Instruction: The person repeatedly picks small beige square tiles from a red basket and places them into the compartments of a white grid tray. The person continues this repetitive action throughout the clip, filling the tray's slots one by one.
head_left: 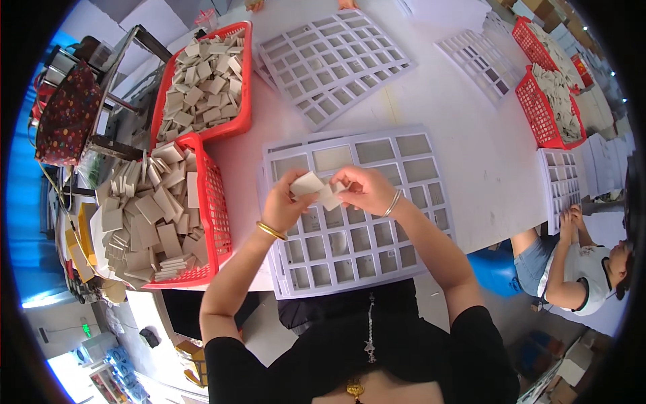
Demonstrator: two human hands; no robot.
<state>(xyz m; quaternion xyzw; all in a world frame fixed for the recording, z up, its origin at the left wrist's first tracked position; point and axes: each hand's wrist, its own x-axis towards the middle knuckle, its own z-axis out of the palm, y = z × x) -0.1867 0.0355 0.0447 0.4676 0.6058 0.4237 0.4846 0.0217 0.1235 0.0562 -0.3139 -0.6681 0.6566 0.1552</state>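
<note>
My left hand (284, 202) pinches a flat pale square piece (307, 185) between thumb and fingers. Close beside it, my right hand (367, 191) is closed on another small pale piece (331, 196), and the two pieces meet or overlap. Both hands hover over a white grid frame (397, 163) with rows of square and oblong openings. This frame lies on top of others in a stack at the table's near edge. Grey-beige filling shows in its openings; some under my hands are hidden.
Two red plastic baskets (217, 214) of loose pale pieces (151, 209) stand at left. More grid frames (336, 64) lie farther back on the white table (471, 155). Red baskets (535, 114) line the right side, where another person (572, 269) sits. Someone's fingers (348, 4) show at the far edge.
</note>
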